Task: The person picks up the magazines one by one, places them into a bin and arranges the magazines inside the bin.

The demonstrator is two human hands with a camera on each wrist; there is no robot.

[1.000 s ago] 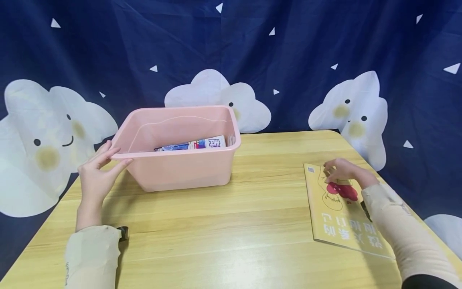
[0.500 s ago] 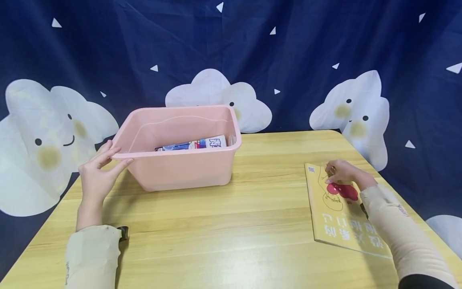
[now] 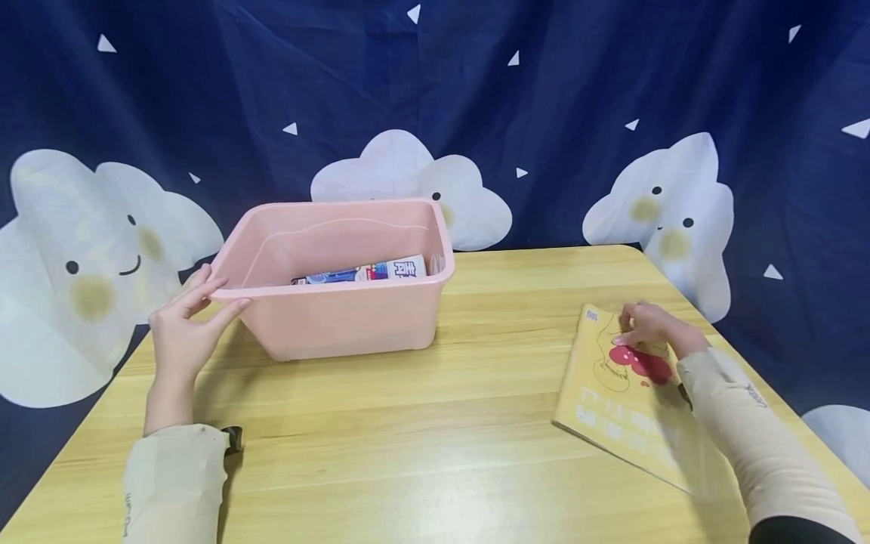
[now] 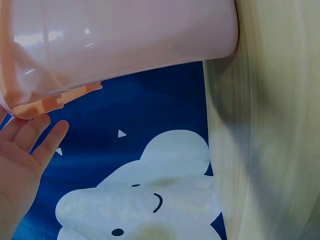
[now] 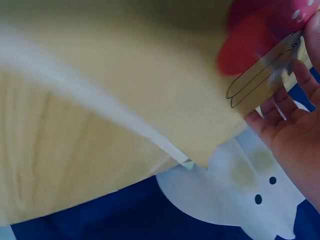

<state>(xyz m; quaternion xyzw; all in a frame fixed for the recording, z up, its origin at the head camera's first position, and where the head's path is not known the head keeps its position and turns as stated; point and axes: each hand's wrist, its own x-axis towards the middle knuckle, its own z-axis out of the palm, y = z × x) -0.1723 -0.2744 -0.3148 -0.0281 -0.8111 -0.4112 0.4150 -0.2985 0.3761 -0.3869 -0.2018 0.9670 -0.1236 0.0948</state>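
Observation:
My left hand (image 3: 182, 325) pinches the near left corner of a pink plastic bin (image 3: 347, 321), thumb in front and fingers along the rim. In the left wrist view, the fingertips meet the rim beside the orange-tinted handle part (image 4: 47, 104). On the right, my right hand (image 3: 654, 329) grips a thin yellow book (image 3: 598, 400) by its far right edge. The cover bears white lettering, a line drawing and a red shape. From the right wrist view, the thumb lies on the cover and the fingers curl at the edge; the book (image 5: 150, 85) slants above the tabletop.
Inside the bin lies a blue-and-white printed package (image 3: 404, 267), with something clear beside it at the right wall. Both stand on a wood-grain table (image 3: 442, 423). A navy curtain (image 3: 544, 98) with white clouds hangs behind the table's far edge.
The yellow book has turned, its near end swinging left, and now looks tilted under my right hand. My left hand and the pink bin stay where they were.

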